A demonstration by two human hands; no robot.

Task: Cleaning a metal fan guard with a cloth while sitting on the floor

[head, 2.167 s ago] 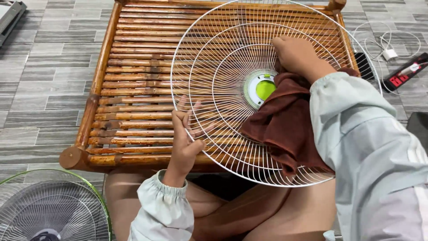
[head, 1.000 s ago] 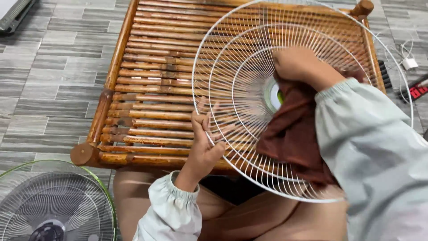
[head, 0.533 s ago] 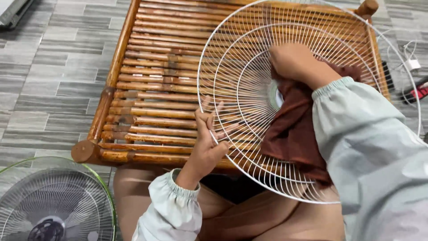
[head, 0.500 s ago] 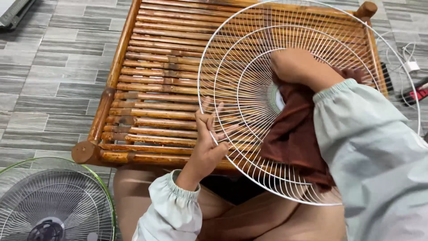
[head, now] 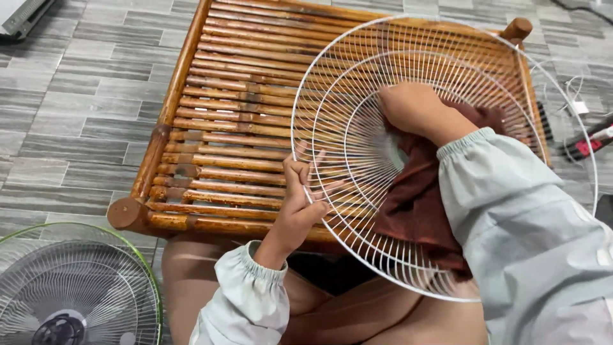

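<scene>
The white wire fan guard (head: 440, 96) stands tilted over the bamboo table (head: 217, 121) and the person's lap. The left hand (head: 297, 204) pinches its rim wires, fingers hooked through. The right hand (head: 408, 108) presses a brown cloth (head: 418, 204) against the spokes, closed on it. Since a moment ago the cloth has slid over the green hub, now hidden, so wiping has moved across the centre.

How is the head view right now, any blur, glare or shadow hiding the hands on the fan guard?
Head view: even, soft light, no glare or hard shadows; left hand on the white fan guard is sharp; right hand on the brown cloth is slightly soft; thin wires blend into the bamboo slats.
</scene>
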